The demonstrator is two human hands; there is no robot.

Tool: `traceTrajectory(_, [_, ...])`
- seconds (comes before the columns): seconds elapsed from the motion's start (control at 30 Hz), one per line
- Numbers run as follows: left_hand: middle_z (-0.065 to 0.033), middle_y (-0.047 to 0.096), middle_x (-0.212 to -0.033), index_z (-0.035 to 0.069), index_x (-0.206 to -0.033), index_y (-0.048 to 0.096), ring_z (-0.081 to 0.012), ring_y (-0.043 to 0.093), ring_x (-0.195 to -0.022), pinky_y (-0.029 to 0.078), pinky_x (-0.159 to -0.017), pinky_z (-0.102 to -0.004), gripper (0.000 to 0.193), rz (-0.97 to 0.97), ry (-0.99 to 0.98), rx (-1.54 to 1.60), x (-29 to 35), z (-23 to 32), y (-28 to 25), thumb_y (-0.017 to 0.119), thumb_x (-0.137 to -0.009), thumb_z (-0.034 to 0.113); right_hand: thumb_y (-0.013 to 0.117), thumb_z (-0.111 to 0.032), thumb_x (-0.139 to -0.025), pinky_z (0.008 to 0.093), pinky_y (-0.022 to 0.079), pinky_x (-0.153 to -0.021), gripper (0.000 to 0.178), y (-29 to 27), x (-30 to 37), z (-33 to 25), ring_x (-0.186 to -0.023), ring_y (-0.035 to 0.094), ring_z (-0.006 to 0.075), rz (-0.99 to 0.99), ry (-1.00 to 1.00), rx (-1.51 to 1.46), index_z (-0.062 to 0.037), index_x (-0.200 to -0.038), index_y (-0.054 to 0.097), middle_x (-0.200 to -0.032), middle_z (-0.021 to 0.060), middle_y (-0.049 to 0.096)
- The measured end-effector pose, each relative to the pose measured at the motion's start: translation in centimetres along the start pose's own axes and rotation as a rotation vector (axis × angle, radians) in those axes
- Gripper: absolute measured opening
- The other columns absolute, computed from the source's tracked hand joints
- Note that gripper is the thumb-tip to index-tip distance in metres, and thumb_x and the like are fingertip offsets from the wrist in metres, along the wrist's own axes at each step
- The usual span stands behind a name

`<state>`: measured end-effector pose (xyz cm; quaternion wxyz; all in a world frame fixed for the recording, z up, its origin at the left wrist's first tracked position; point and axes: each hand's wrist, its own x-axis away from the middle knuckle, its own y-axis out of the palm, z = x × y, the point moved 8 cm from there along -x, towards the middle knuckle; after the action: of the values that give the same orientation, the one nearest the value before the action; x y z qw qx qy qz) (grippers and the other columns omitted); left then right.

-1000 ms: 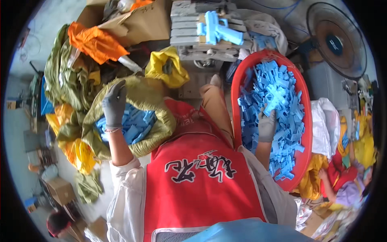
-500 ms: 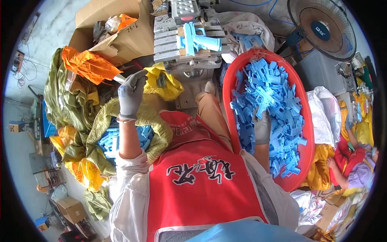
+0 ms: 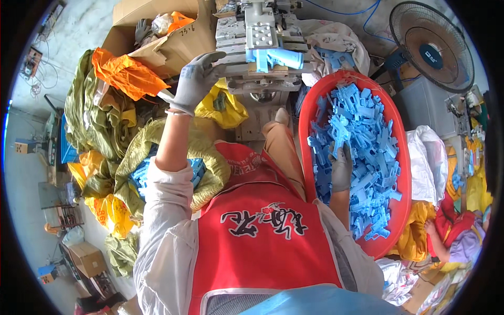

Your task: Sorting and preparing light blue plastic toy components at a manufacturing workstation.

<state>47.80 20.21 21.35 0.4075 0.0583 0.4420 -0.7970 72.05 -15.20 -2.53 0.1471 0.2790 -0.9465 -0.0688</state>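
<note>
My left hand [image 3: 198, 81], in a grey glove, reaches to the left edge of the machine's slatted bed [image 3: 231, 48]. Its fingers are stretched and apart, with nothing visible in them. On the bed lies a blue plastic toy pistol [image 3: 283, 58], partly covered by the machine's studded metal head [image 3: 262, 35]. My gloved right hand [image 3: 341, 170] is inside the red tub [image 3: 405, 178], its fingers closed on another blue toy pistol piece [image 3: 341, 132]. Loose blue toy pistol pieces [image 3: 370, 157] fill the tub around that hand.
An olive woven sack [image 3: 212, 170] of blue pieces stands left of my legs. Behind it are an orange bag [image 3: 126, 73], a yellow bag [image 3: 223, 107] and a cardboard box [image 3: 173, 50]. A fan [image 3: 433, 47] stands far right; another person's arm [image 3: 437, 241] shows at the right edge.
The machine's head has come down over the toy pistol on the bed. My left hand has moved right, up to the bed. My right hand stays in the tub with its piece.
</note>
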Motion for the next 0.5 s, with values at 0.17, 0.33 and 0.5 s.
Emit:
traceTrajectory(0.17, [-0.0154, 0.063, -0.107, 0.007, -0.115, 0.060, -0.0324, 0.062, -0.096, 0.049, -0.082, -0.0363, 0.038, -0.082, 0.049, -0.039, -2.9, 0.3, 2.2, 0.067, -0.079, 0.017, 0.051, -0.025, -0.095, 0.0285, 0.042, -0.085, 0.044, 0.3, 0.4, -0.9, -0.105, 0.055, 0.0147, -0.053, -0.017, 0.019, -0.0039, -0.133, 0.044, -0.120, 0.0047, 0.056])
traceTrajectory(0.33, [-0.0171, 0.065, -0.104, 0.005, -0.117, 0.058, -0.0294, 0.064, -0.095, 0.050, -0.081, -0.0359, 0.048, -0.289, 0.053, -0.069, -4.9, 1.5, 5.0, 0.073, -0.076, 0.024, 0.047, -0.016, -0.097, 0.0288, 0.045, -0.088, 0.038, 1.4, 0.8, -3.1, -0.102, 0.057, 0.0169, -0.061, -0.123, 0.081, -0.0005, -0.132, 0.043, -0.120, 0.0082, 0.055])
traceTrajectory(0.5, [-0.0146, 0.067, -0.091, 0.005, -0.104, 0.062, -0.0262, 0.066, -0.084, 0.051, -0.075, -0.0332, 0.037, -0.137, 0.066, 0.022, -5.7, 0.8, 4.2, 0.073, -0.074, 0.023, 0.048, -0.012, -0.095, 0.0299, 0.048, -0.089, 0.036, 4.7, -1.0, -7.8, -0.107, 0.056, 0.0187, -0.154, -0.365, 0.258, 0.0027, -0.128, 0.046, -0.118, 0.0108, 0.054])
